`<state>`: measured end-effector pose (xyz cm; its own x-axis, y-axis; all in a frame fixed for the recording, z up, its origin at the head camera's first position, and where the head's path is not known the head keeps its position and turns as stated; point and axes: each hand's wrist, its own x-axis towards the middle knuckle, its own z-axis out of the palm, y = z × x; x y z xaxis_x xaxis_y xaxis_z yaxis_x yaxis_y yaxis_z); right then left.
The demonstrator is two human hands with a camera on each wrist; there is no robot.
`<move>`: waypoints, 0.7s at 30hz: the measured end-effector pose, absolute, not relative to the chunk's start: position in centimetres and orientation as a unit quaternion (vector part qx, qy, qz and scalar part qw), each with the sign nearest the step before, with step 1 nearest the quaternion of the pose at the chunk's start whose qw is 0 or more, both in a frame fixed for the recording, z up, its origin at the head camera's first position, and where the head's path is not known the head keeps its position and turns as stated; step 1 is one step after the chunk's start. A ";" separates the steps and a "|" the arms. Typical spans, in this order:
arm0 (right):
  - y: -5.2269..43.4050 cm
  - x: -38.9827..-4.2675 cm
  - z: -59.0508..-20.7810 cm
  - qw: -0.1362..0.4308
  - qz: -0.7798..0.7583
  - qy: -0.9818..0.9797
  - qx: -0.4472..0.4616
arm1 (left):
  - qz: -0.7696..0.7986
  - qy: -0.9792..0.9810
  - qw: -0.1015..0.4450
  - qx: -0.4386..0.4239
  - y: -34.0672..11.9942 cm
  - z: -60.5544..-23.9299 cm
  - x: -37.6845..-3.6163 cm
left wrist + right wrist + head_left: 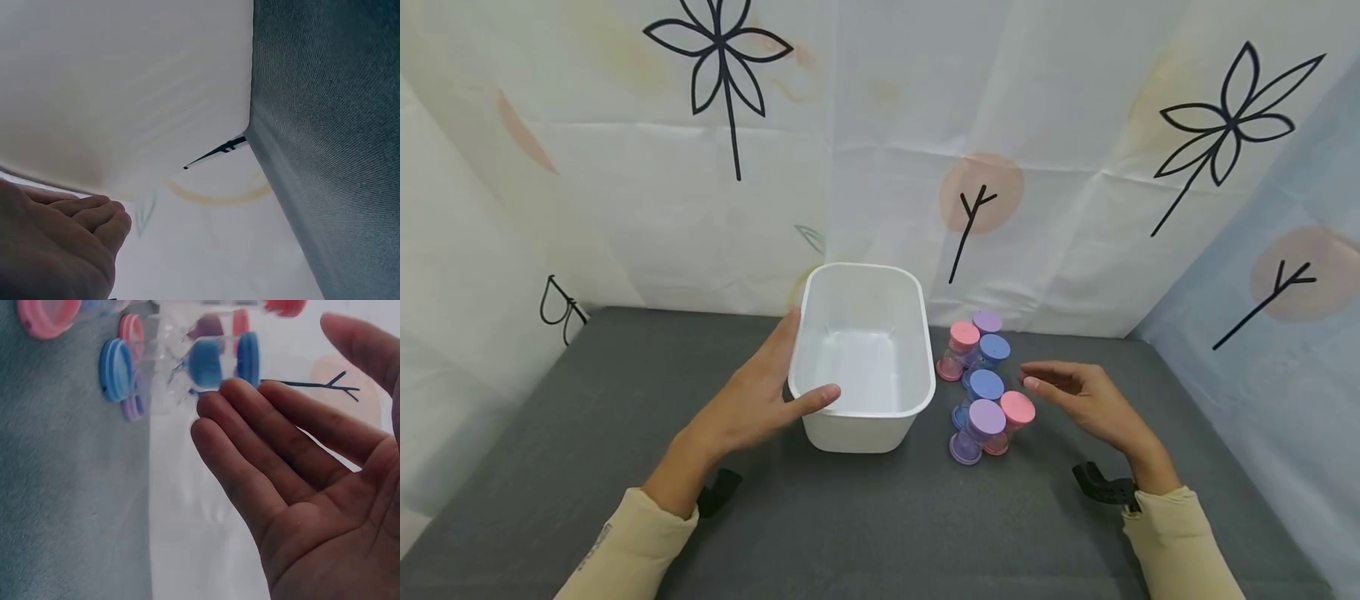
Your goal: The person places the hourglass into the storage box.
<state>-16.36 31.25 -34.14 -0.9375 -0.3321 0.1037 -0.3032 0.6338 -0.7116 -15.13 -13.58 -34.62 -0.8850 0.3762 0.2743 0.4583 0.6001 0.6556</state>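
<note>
The left hand (752,400) lay flat-fingered against the white tub's (917,333) left rim, while the right hand (1090,400) hovered spread just beside the clustered sand timers (985,387), grey mat (850,533) bare nearer the person.

Left hand (50,250) cut off at frame edge — sand timers (187,369) blurred.

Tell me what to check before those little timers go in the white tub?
1. White tub empty inside: ok.
2. Left hand steadying the tub, thumb on its near rim: ok.
3. Right hand open and holding nothing: ok.
4. Right hand touching the pink-capped timer closest to it: not ok, a gap shows.
5. Six sand timers clustered upright beside the tub: ok.
6. Whether the timers are stuck together: cannot tell.
</note>
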 end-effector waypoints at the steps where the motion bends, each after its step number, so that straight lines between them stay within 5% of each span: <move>1: 31.2 -16.3 -34.0 0.026 -0.394 0.901 -0.181 | -0.372 -0.897 0.054 -0.233 -13.5 -34.7 -15.1; 10: 30.7 -16.0 -33.2 0.094 -0.430 0.867 -0.234 | -0.338 -0.905 0.079 -0.248 -13.1 -34.7 -15.0; 21: 29.5 -15.8 -33.7 0.086 -0.368 0.893 -0.244 | -0.368 -0.891 0.085 -0.251 -12.9 -34.8 -15.1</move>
<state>-15.82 29.48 -33.67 -0.8663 -0.4988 0.0263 -0.3722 0.6096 -0.6999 -15.09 -12.93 -34.78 -0.8595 0.3846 0.3368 0.5101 0.6025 0.6138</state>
